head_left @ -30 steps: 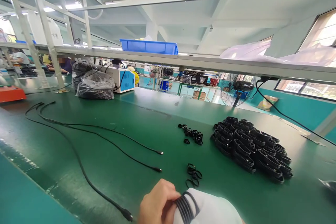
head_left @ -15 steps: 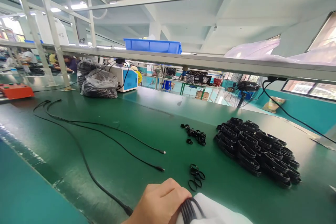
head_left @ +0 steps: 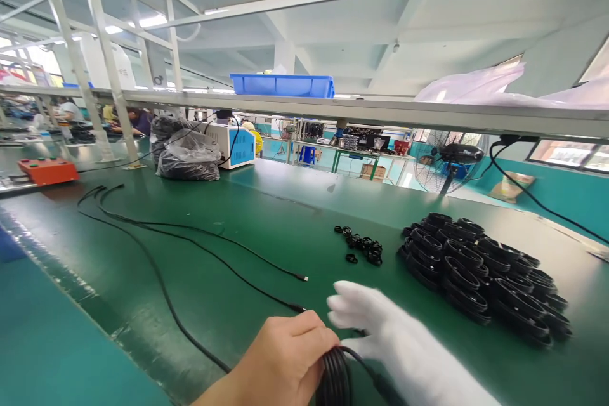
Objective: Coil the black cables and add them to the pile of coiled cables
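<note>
My bare left hand (head_left: 290, 355) is closed around a coiled black cable (head_left: 334, 377) at the bottom middle. In a white glove, my right hand (head_left: 375, 323) reaches in from the right, fingers stretched out and apart. It hovers just beyond the coil, over small black rings that it mostly hides. One end of the coiled cable runs off under the right wrist. Left of my hands, loose black cables (head_left: 209, 238) with plugs lie across the green table (head_left: 266, 203).
A heap of coiled black cables (head_left: 480, 273) lies on the right. Small black rings (head_left: 361, 245) are piled mid-table. Farther back stand a plastic bag (head_left: 188, 155), a blue-and-white machine (head_left: 240, 146) and an orange control box (head_left: 48, 171). A shelf with a blue bin (head_left: 283, 85) crosses above.
My right hand has come off the coil, opened and stretched forward over the small rings. The left hand keeps its hold on the coil. The view has shifted slightly left.
</note>
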`<control>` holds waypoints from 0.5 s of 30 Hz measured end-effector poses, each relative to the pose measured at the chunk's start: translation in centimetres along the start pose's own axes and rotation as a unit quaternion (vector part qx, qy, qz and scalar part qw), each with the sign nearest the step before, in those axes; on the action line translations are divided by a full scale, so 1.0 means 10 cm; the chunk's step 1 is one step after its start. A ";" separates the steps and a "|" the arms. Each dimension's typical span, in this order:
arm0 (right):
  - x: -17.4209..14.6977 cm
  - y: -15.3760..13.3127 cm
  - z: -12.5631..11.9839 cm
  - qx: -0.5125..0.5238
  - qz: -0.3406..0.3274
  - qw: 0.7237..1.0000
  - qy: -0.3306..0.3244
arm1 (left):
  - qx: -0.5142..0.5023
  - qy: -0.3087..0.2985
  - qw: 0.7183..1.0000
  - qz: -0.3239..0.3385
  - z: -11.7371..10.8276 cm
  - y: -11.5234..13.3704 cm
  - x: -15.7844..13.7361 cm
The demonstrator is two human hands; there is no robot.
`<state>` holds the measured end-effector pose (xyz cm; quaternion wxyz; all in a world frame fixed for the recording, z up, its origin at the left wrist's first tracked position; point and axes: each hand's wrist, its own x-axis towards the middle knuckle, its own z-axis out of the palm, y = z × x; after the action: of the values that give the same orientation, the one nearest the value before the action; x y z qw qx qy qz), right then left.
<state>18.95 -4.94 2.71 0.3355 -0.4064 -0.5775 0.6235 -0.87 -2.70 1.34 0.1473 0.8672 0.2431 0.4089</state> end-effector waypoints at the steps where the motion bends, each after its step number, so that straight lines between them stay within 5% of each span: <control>1: 0.05 0.03 0.01 -0.006 0.002 1.000 0.010 | -0.018 -0.027 0.999 -0.030 -0.01 0.00 0.01; 5: 0.24 0.18 0.09 -0.015 0.016 1.000 -0.021 | -0.096 -0.085 0.980 -0.151 -0.05 0.03 0.06; 11: 0.38 0.18 0.25 0.063 0.001 0.998 0.007 | -0.090 -0.064 0.975 -0.193 -0.03 0.00 0.05; 15: 0.43 0.07 0.36 0.090 0.035 0.994 -0.049 | -0.081 -0.088 0.958 -0.260 -0.04 0.01 0.06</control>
<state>13.79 -2.79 1.55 0.3200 -0.3638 -0.5197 0.7037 -0.83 -2.44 1.97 0.3386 0.7920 0.4123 0.2968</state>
